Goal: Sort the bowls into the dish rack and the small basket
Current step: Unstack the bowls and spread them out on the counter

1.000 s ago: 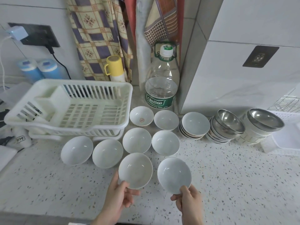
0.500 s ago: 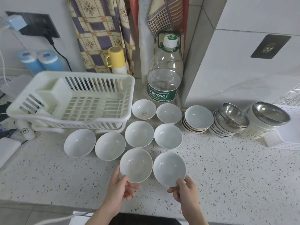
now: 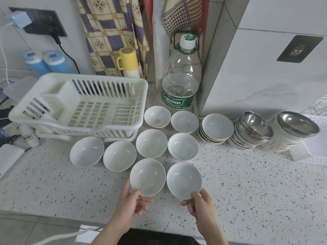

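eight loose white ceramic bowls sit open side up on the speckled stone counter [image 3: 247, 188] in the middle of the frame: two at the back, two in the middle row, two off to the left, and two nearest the bottom edge. one back bowl [image 3: 157, 119] has a red mark inside. right of them lean three stacks: a stack of white bowls [image 3: 216, 129], then two stacks topped by shiny steel bowls [image 3: 254, 129] [image 3: 297, 125]; how many bowls each stack holds is hard to count because they nest.

the white slatted plastic dish rack [image 3: 79, 106] stands at the left, nothing visible inside it. a white perforated plastic basket [image 3: 311, 152] is cut off by the right edge, so its inside cannot be judged. a large clear water bottle with a green label [image 3: 182, 78] stands behind the bowls.

the left hand [image 3: 130, 204] pinches the near rim of the lower-left front bowl [image 3: 147, 176], thumb over the edge, fingers beneath. the right hand [image 3: 200, 204] pinches the near rim of the lower-right front bowl [image 3: 184, 180] the same way. whether these two bowls are lifted or resting on the counter cannot be told. both lie well apart from the rack and the basket.
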